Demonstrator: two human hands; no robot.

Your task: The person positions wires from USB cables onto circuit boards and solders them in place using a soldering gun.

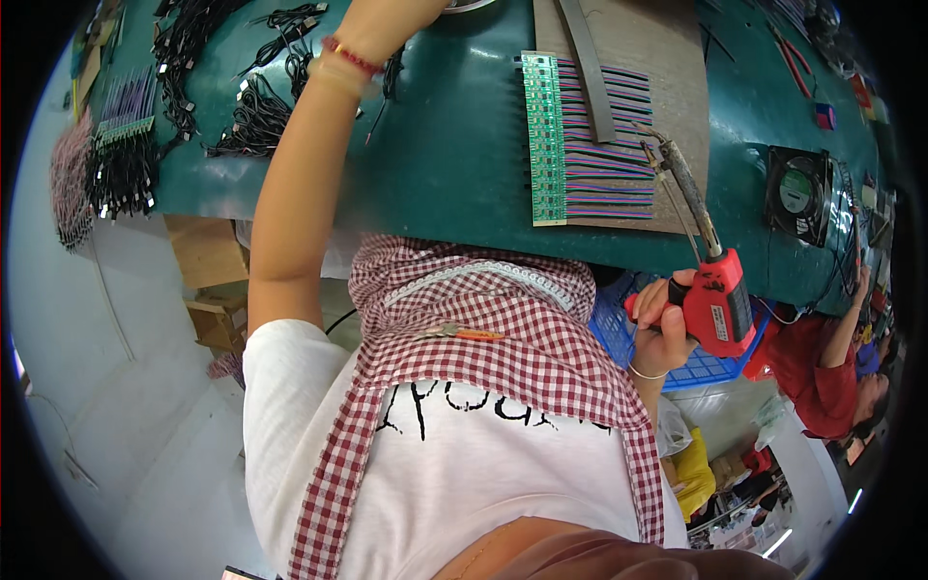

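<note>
In my right hand (665,333) is a red and black soldering gun (723,300), my fingers wrapped around its handle. Its metal tip points up and left, over wires at the right of a panel of green circuit boards (546,145). Rows of thin coloured wires (609,198) run rightward from that panel. A flat grey strip (590,77) lies across the wires, and a brown board (681,208) lies beneath it all. My left hand (394,19) reaches to the top edge, beside a partly visible round metal rim (471,5); its fingers are cut off.
Black cables (256,116) lie in bundles at the left of the green table (435,164). Wired boards (124,116) hang over its left edge. A black fan (800,193) and red-handled pliers (793,63) are at right. Below stands a blue basket (710,370). A co-worker (817,377) sits far right.
</note>
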